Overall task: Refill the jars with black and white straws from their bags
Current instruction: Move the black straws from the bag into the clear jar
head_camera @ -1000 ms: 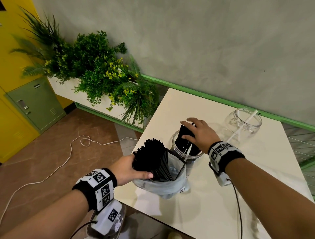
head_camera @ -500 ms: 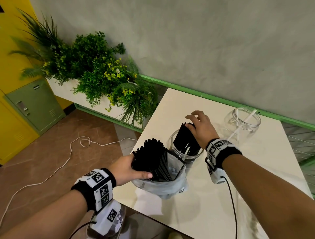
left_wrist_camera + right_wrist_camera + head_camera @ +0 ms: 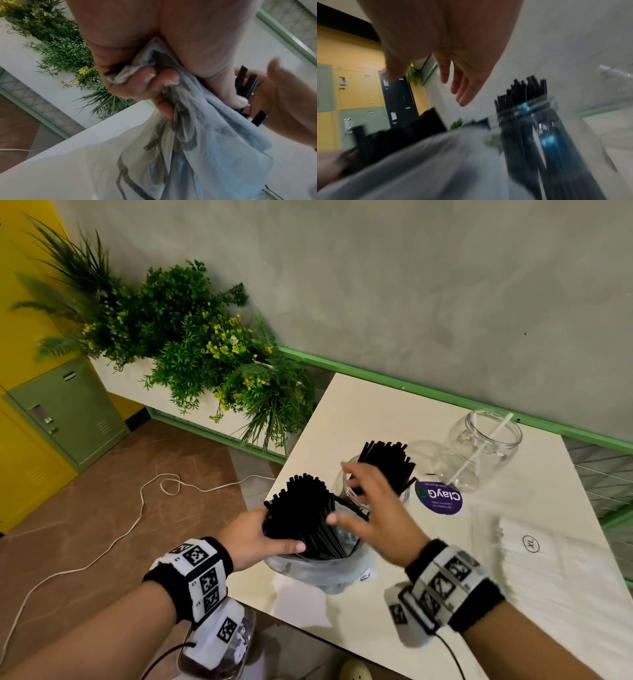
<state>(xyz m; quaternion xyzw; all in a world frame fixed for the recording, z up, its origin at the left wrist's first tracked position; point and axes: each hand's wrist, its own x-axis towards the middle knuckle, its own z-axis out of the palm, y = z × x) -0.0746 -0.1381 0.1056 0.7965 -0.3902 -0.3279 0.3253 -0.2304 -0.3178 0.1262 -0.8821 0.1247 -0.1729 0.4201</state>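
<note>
- Head view: the left hand (image 3: 260, 537) has its grip clamped round a thick bundle of black straws (image 3: 303, 513) standing upright in a crumpled clear plastic bag (image 3: 318, 571) at the near edge of the pale worktop (image 3: 376, 412). The straws' long axis runs near vertical, cut ends fanned upward. The right hand (image 3: 371, 508) hangs just beside the bundle, on the side toward the jar, fingers spread apart and holding nothing; it is the nearer free hand, so I judge the next pinch comes from the right, lifting along the straws' length
- Just behind it stands a clear glass jar (image 3: 404, 496) with black straws leaning out of its mouth; a second jar (image 3: 486, 446), well apart to the right, holds a single white straw (image 3: 479, 453). A flat white packet (image 3: 548, 556) and a purple round label (image 3: 439, 497) lie on the worktop
- Left wrist view: the fingers (image 3: 149, 79) curl tight on thin, filmy, wrinkled plastic with dark straws inside; stiff flat black tips show against the other palm
- Right wrist view: blurred; the open fingers (image 3: 462, 88) hang straight and empty above the bag, with the jar's glossy wall and slim matte straws to the right
</note>
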